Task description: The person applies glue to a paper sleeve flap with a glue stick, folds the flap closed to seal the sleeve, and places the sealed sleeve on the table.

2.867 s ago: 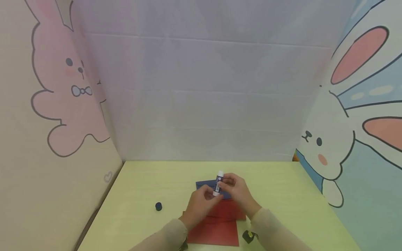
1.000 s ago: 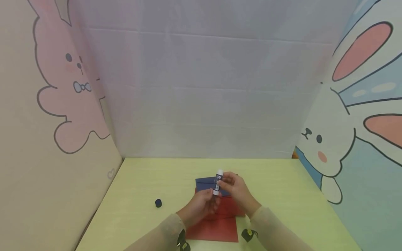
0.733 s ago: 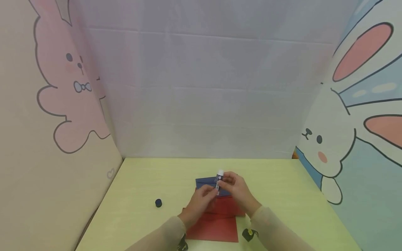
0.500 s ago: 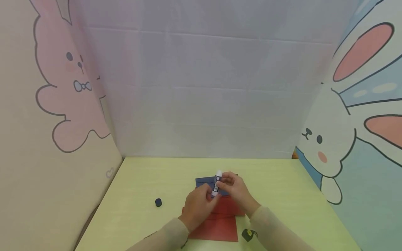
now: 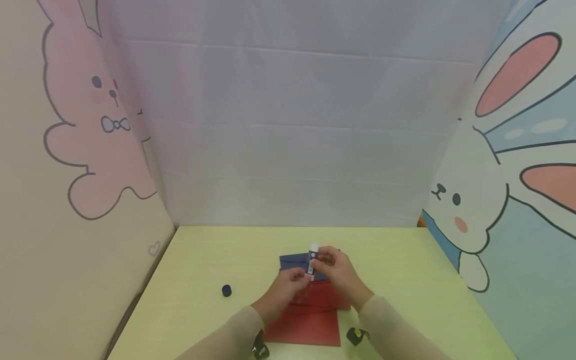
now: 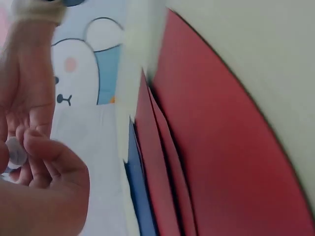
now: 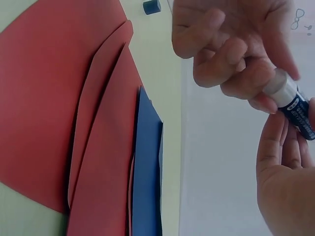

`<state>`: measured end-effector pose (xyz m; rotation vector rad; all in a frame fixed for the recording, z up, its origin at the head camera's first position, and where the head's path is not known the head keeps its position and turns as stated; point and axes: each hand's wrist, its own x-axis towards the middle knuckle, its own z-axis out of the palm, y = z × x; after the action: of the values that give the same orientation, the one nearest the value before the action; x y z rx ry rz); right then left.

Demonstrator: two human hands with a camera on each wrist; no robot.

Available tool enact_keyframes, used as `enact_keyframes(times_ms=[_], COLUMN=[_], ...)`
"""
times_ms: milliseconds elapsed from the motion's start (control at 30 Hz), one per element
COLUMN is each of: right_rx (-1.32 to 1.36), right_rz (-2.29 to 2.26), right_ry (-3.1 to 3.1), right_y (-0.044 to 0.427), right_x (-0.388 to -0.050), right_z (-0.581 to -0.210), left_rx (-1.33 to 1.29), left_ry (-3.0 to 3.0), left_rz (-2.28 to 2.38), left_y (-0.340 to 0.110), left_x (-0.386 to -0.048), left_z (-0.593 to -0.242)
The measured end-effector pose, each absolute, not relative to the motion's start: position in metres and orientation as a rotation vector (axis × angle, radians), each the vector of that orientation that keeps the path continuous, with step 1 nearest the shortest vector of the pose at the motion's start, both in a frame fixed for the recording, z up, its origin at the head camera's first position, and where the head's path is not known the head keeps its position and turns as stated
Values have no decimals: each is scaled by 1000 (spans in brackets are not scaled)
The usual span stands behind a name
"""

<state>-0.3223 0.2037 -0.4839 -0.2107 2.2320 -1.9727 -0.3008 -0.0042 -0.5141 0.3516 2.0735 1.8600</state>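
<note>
A glue stick (image 5: 312, 258) with a white top and a dark blue label stands slightly tilted above the envelopes. My right hand (image 5: 340, 276) holds its barrel between thumb and fingers. At the white lower end, my left hand (image 5: 281, 294) pinches the base with thumb and forefinger; the right wrist view shows this white base (image 7: 281, 88) between them. Beneath the hands lie a blue envelope (image 5: 293, 260) and red envelopes (image 5: 310, 327), overlapping each other. Off to the left, a small dark blue cap (image 5: 227, 290) sits on the table.
The pale yellow table (image 5: 405, 280) is bounded by a white back curtain (image 5: 288, 150) and side walls with rabbit drawings. A dark strap piece (image 5: 355, 336) hangs by the right sleeve, and another dark piece (image 5: 260, 348) by the left sleeve.
My left hand has turned back and forth at the glue stick's base, its fingers releasing and regripping. The right hand keeps its hold nearly still. Envelopes and cap have stayed put.
</note>
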Motion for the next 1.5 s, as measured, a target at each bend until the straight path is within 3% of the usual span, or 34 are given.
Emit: enact_keyframes(times_ms=[333, 600, 733, 1200, 1500], right_rx=[-247, -248, -262, -233, -239], right_rz=[-1955, -1991, -2000, -1960, -1913], right_ry=[2230, 2231, 2228, 2268, 2286], right_y=[204, 203, 202, 205, 205], right_x=[-322, -319, -318, -322, -322], right_z=[-485, -484, -486, -488, -486], left_rx=[296, 434, 429, 431, 296], left_ry=[1913, 2918, 3056, 2578, 2074], left_rz=[1928, 1559, 1443, 1819, 1887], left_y=[-4, 2, 3, -2, -10], left_x=[-300, -293, -291, -298, -307], left_z=[-519, -522, -524, -524, -529])
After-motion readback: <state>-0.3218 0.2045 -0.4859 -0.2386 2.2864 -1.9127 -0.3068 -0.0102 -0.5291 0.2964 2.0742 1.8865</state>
